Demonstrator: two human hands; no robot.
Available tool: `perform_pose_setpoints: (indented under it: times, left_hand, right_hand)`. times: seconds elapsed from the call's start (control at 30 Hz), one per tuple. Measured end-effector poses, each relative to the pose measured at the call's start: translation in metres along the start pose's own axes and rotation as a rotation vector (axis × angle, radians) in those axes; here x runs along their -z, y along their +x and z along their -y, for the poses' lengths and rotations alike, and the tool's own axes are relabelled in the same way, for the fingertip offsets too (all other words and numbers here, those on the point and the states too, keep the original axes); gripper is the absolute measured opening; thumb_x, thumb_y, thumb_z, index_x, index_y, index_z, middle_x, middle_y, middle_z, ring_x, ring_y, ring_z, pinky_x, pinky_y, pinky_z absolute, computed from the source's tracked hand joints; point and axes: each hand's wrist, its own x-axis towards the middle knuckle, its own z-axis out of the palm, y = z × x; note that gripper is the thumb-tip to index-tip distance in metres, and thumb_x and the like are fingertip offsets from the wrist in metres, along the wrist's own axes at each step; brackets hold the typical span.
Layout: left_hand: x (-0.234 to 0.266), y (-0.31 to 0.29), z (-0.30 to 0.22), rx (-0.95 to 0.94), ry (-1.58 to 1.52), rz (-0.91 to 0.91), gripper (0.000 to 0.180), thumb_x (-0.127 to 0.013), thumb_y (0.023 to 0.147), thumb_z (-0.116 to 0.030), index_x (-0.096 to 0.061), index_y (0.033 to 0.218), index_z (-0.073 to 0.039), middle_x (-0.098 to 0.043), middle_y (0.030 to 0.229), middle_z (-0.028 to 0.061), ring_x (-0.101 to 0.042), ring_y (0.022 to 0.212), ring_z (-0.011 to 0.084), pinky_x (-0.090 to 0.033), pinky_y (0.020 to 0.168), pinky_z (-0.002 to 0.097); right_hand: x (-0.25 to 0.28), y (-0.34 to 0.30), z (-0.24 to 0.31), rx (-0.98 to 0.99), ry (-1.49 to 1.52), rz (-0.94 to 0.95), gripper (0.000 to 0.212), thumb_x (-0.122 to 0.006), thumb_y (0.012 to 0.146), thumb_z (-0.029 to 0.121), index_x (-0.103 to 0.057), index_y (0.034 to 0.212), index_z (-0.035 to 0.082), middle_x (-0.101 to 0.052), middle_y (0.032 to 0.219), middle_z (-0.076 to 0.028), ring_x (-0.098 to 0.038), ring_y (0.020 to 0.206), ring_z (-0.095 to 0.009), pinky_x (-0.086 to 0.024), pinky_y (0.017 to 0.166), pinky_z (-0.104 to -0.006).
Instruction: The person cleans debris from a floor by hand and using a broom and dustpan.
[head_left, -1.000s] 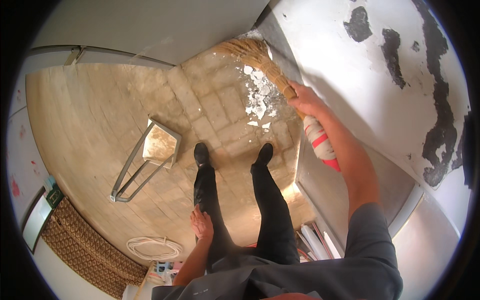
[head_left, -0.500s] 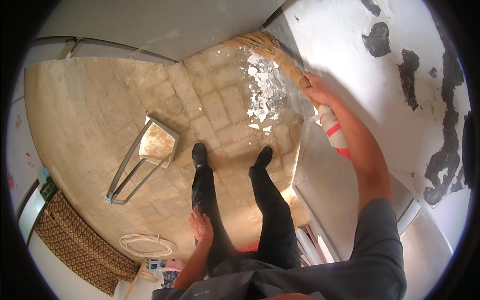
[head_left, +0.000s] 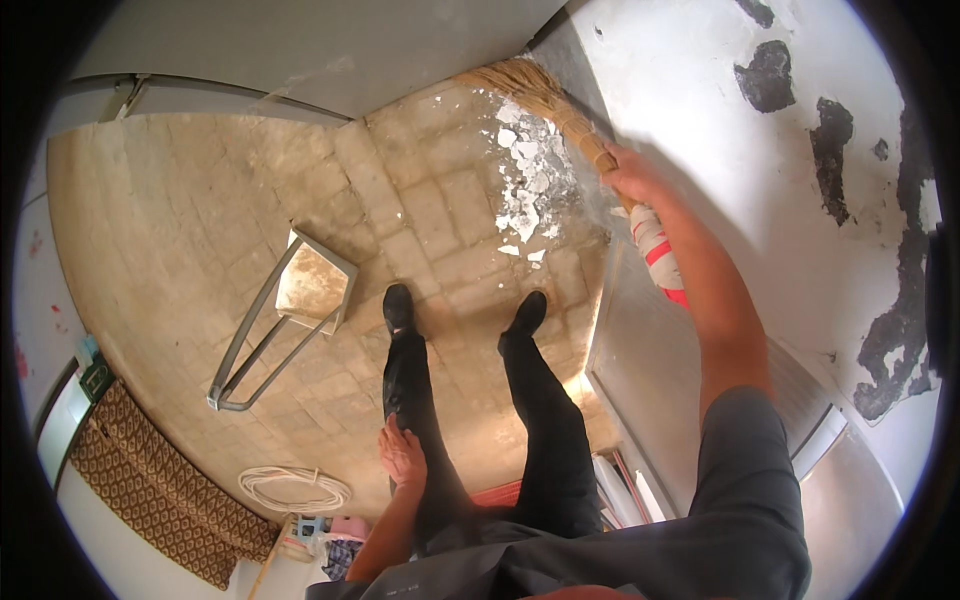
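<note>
My right hand [head_left: 640, 176] is closed round a straw broom [head_left: 578, 128], near where the bound straw meets the handle. The handle, wrapped in pale cloth with red bands, runs back under my right forearm. The broom's bristles spread on the floor in the corner, along the base of a grey panel. Just below them lies a scatter of white flakes and grey dust [head_left: 530, 170]. My left hand [head_left: 402, 455] rests against my left leg with its fingers stretched out, holding nothing.
On the floor to the left lies a metal-framed dustpan [head_left: 310, 285] with a long looped handle. A coiled pale hose or cable [head_left: 294, 490] is nearer me. The white wall [head_left: 690, 90] at right has dark peeled patches. A grey cabinet [head_left: 675, 370] stands below my right arm.
My right hand and forearm have shifted slightly left, and the broom has moved a little with them. My left hand has stayed on my leg.
</note>
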Motion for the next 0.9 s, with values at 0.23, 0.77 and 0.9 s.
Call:
perform_pose_setpoints:
  times: [0.23, 0.77, 0.9]
  left_hand:
    - [-0.010, -0.005, 0.013, -0.023, -0.011, -0.046, 0.047, -0.057, 0.091, -0.012, -0.049, 0.137, -0.007, -0.060, 0.112, 0.0208, -0.056, 0.107, 0.0416, -0.046, 0.092, 0.0497]
    - [-0.007, -0.004, 0.011, -0.005, 0.003, -0.018, 0.048, -0.055, 0.091, -0.012, -0.048, 0.139, -0.006, -0.059, 0.112, 0.0213, -0.056, 0.106, 0.0412, -0.046, 0.092, 0.0491]
    - [-0.006, -0.001, 0.009, -0.040, 0.000, -0.020, 0.048, -0.054, 0.091, -0.012, -0.048, 0.138, -0.006, -0.059, 0.111, 0.0215, -0.056, 0.105, 0.0414, -0.046, 0.092, 0.0493]
  right_hand:
    - [-0.028, -0.030, -0.015, 0.136, 0.090, -0.040, 0.075, -0.071, 0.080, 0.026, -0.045, 0.148, 0.004, -0.063, 0.129, -0.024, -0.065, 0.113, -0.033, -0.049, 0.098, -0.0382]
    - [-0.045, -0.060, -0.025, 0.110, 0.249, -0.090, 0.081, -0.072, 0.079, 0.028, -0.042, 0.149, 0.000, -0.064, 0.127, -0.025, -0.064, 0.114, -0.032, -0.047, 0.099, -0.0354]
    - [-0.058, -0.031, -0.029, 0.073, 0.213, -0.068, 0.081, -0.071, 0.079, 0.027, -0.042, 0.150, 0.002, -0.064, 0.124, -0.027, -0.064, 0.112, -0.032, -0.048, 0.097, -0.0354]
